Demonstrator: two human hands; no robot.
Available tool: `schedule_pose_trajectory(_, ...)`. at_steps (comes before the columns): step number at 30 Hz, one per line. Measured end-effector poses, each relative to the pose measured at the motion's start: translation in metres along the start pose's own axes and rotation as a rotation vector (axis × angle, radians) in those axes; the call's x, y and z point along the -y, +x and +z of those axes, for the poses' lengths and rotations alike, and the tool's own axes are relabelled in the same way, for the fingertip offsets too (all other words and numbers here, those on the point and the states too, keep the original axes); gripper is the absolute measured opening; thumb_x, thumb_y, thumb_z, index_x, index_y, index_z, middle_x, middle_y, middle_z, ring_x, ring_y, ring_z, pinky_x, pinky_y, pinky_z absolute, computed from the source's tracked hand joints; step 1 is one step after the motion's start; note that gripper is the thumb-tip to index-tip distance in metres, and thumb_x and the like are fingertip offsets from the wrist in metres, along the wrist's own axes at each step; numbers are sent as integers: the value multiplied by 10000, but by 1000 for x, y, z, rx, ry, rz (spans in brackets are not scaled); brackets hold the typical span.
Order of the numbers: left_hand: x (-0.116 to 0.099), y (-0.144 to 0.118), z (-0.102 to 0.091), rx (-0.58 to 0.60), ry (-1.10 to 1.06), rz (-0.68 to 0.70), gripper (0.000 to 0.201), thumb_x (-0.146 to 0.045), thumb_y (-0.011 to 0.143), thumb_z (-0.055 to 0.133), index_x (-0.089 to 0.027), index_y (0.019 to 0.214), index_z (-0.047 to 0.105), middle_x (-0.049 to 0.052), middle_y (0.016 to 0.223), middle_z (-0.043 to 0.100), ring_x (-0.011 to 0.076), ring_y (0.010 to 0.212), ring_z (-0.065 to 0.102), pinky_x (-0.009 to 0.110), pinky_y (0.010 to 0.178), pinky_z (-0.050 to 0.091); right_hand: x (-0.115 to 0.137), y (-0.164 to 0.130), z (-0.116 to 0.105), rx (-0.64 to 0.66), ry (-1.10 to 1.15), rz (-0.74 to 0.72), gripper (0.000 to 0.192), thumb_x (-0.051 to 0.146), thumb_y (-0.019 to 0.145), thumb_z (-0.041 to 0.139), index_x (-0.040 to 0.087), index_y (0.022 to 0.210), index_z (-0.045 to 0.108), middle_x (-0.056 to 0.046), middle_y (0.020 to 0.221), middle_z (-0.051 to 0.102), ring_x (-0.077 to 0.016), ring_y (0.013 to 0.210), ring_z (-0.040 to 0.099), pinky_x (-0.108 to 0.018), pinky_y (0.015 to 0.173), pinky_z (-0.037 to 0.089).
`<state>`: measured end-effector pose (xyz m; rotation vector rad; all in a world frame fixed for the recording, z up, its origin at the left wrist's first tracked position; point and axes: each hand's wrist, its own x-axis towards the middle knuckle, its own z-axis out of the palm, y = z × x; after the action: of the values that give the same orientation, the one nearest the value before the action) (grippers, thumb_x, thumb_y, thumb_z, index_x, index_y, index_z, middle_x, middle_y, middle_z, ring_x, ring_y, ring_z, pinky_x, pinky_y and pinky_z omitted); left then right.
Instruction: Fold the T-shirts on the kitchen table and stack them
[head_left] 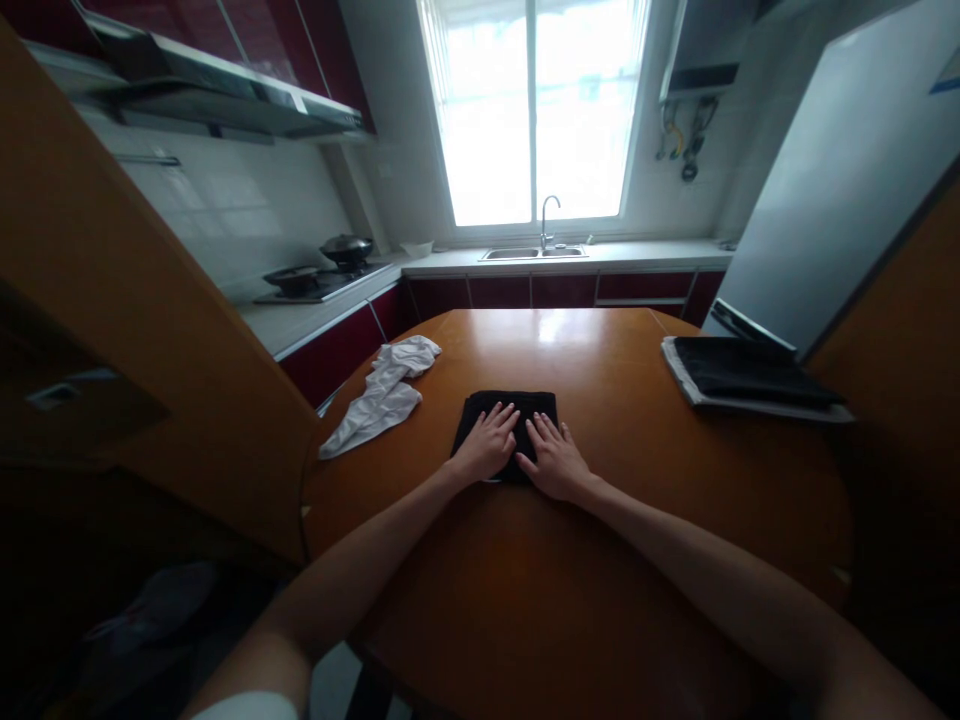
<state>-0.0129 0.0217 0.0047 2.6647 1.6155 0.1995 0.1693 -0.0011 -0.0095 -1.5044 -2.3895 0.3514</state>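
Looking down at a rounded wooden worktop [637,450]. Have a folded black cloth [525,400] around the middle of it, squarish, lying flat, straight ahead.

Resting left grip [489,443] on the left part of the cloth: palm down, fingers extended and pointing forward, not curled round anything. Reading as open. Resting right grip [555,460] on the right part: also palm down, fingers slightly spread, thumb out toward the left. Open too, nothing pinched. Cannot tell how hard either is pressing. Near each other, not overlapping, with black fabric showing between. Can spot a thin pale sliver at the near edge of the cloth; too small to identify.

Off to the left, near the worktop edge: crumpled white cloth [386,390], well apart from both grips. Off to the right: folded black fabric [739,372] with a white layer beneath.

Behind: sink [525,254] and faucet [544,222] below a bright window [487,120]; back left, a stove [330,288] with covered cookware [346,250].
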Motion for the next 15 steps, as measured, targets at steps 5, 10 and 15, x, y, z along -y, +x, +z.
schedule_pose_trajectory(5, 1, 0, -7, 18, -14, -46, 578, -323, 1017, 356, -169, 1574, 362, 85, 1673, 241, 299, 1555, 163, 550, 1236, 195, -2, 4, -9, -120, 109, 54, 691, 465, 996, 431, 65, 1556, 368, -181, 1638, 304, -281, 1529, 246, -442, 1235, 183)
schedule_pose_trajectory(10, 0, 0, -6, 32, 29, -47, 584, -337, 1022, 375, -184, 1584, 346, 86, 1680, 214, 307, 1557, 154, 554, 1236, 193, -17, 18, -38, -208, 395, 386, 427, 348, 945, 572, 114, 1299, 620, -201, 1284, 661, -313, 1227, 595, -378, 1022, 450)
schedule_pose_trajectory(15, 3, 3, 1, 1, 46, -30, 582, -334, 1019, 362, -185, 1582, 358, 83, 1677, 222, 304, 1557, 156, 558, 1234, 195, -32, 34, -55, -37, 797, 604, 148, 262, 865, 707, 124, 847, 658, -114, 839, 710, -233, 818, 706, -268, 685, 544)
